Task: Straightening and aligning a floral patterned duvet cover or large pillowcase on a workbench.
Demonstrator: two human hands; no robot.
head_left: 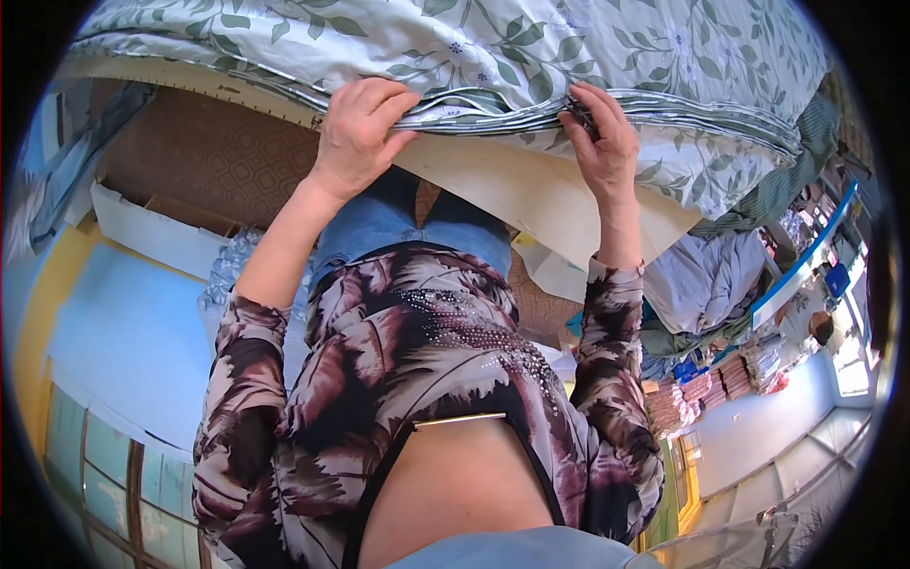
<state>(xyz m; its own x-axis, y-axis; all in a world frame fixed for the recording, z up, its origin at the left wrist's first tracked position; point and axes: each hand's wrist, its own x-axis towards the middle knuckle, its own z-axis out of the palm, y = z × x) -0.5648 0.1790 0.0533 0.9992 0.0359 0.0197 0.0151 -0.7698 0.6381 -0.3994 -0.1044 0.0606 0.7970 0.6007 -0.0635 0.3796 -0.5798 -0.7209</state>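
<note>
Several layers of white fabric with a green leaf print are spread over the table, their stacked edges hanging along its near side. My left hand is closed on the layered edge, thumb and fingers pinching it where the upper layers bulge a little apart. Farther right, my right hand is at the same edge with its fingers curled round a small dark object. That object is partly hidden by the fingers, and its exact kind cannot be made out.
The pale table edge bears ruler-like marks on the left. A pale sheet hangs below the fabric. To the right lie a grey-white cloth heap and stacked reddish bundles. Another person is in the far right background.
</note>
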